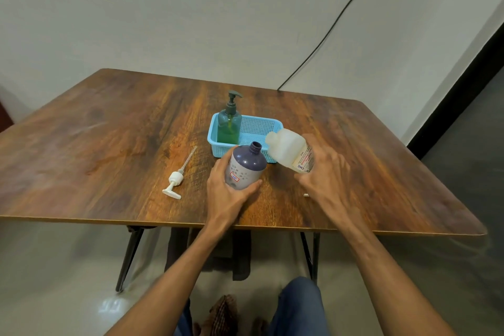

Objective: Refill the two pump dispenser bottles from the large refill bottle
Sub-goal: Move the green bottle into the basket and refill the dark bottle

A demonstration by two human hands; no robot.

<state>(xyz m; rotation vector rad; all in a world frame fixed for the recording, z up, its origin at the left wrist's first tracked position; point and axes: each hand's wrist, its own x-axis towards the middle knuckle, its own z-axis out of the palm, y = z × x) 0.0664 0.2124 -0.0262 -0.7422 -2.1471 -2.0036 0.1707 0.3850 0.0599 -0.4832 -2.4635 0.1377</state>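
Near the desk's (109, 131) middle, the left hand (231, 195) is curling its fingers (252, 186) around the uncapped purple bottle (246, 166), just before the blue basket (260, 126) holding a green pump bottle (229, 125). The right hand (324, 176) is gripping the tilted refill bottle (289, 150) beside its neck. A white pump (174, 181) is lying left.

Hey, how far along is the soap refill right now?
Done: the pump is off the purple bottle and lies on the table. In hand: the left hand grips that open bottle while the right hand tilts the refill bottle toward its mouth. Left: the green bottle, pump on, stands in the basket.
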